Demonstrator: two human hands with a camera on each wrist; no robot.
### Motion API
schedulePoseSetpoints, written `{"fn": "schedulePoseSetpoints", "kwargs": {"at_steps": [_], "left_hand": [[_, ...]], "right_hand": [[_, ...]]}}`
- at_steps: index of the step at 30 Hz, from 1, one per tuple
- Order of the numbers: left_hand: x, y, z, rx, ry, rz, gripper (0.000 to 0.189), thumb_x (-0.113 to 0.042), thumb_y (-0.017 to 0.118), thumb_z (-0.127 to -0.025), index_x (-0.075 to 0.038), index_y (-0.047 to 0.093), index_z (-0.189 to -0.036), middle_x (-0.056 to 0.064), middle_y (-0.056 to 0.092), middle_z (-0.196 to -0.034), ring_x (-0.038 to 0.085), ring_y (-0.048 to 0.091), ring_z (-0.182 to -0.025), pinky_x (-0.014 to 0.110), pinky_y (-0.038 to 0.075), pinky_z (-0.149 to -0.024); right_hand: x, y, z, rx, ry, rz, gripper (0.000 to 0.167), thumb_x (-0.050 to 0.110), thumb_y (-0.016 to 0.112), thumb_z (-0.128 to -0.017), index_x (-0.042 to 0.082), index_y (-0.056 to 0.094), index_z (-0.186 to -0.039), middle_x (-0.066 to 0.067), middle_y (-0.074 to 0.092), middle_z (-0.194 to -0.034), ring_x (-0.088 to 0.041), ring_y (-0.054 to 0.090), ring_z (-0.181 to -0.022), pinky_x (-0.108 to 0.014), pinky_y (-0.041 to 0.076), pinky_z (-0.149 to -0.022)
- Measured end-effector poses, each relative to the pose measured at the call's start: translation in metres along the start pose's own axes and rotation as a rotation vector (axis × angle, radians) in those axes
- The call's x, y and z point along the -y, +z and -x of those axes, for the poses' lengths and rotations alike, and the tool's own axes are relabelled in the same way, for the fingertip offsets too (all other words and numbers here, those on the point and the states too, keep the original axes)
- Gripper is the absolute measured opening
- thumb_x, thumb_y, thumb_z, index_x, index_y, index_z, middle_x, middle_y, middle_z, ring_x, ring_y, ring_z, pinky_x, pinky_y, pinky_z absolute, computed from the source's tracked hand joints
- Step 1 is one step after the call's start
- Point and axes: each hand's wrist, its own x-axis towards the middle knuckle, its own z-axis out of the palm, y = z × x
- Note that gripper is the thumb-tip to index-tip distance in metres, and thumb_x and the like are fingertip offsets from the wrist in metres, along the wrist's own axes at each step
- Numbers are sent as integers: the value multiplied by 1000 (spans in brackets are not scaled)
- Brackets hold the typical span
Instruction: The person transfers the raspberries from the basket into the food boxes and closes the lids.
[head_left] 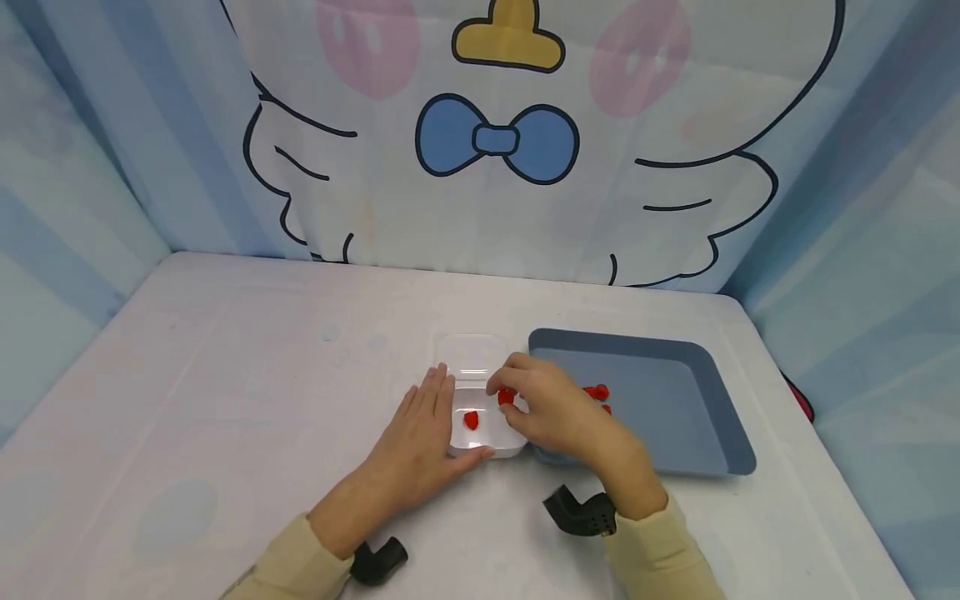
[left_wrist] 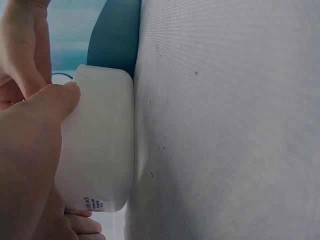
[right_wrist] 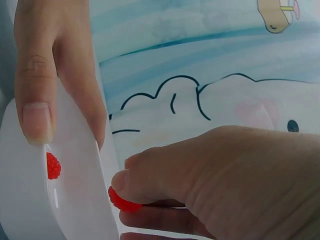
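Note:
A small white plastic box (head_left: 487,437) stands with its clear lid (head_left: 471,354) folded back behind it. Along the box's left side lie the straight fingers of my left hand (head_left: 420,446). Its thumb rests at the front rim, seen closely in the left wrist view against the box wall (left_wrist: 100,140). Inside the box sits one red raspberry (head_left: 471,420), which the right wrist view also shows. Over the right part of the box, my right hand (head_left: 558,408) pinches another raspberry (right_wrist: 124,200) between thumb and fingers.
A blue-grey tray (head_left: 675,412) stands directly right of the box, with several more raspberries (head_left: 602,392) at its left side, partly hidden by my right hand. The white table (head_left: 225,375) extends left. A printed curtain (head_left: 495,217) hangs behind it.

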Motion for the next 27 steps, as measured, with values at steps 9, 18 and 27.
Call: {"fn": "schedulePoseSetpoints", "kwargs": {"at_steps": [9, 18, 27], "left_hand": [[0, -1, 1, -29, 25, -3, 106, -68, 60, -86, 6, 23, -152, 24, 25, -161, 36, 22, -152, 54, 25, -121], [-1, -2, 2, -17, 10, 7, 105, -67, 61, -86, 4, 23, -154, 21, 24, -162, 35, 21, -152, 54, 23, -122], [-1, -1, 1, -19, 18, -2, 105, -68, 60, -86, 5, 23, -153, 22, 25, -162, 35, 22, -152, 54, 24, -122]], "right_hand": [[6, 10, -2, 62, 39, -11, 19, 5, 71, -87, 10, 71, -105, -2, 67, -103, -16, 62, -86, -29, 57, -79], [7, 18, -4, 132, 89, -15, 19, 3, 69, -87, 10, 71, -105, -1, 66, -98, -11, 57, -81, -26, 55, -77], [8, 20, -4, 175, 112, -15, 20, 4, 69, -88, 10, 71, -107, -1, 67, -100, -11, 56, -82, -27, 55, -78]]}}
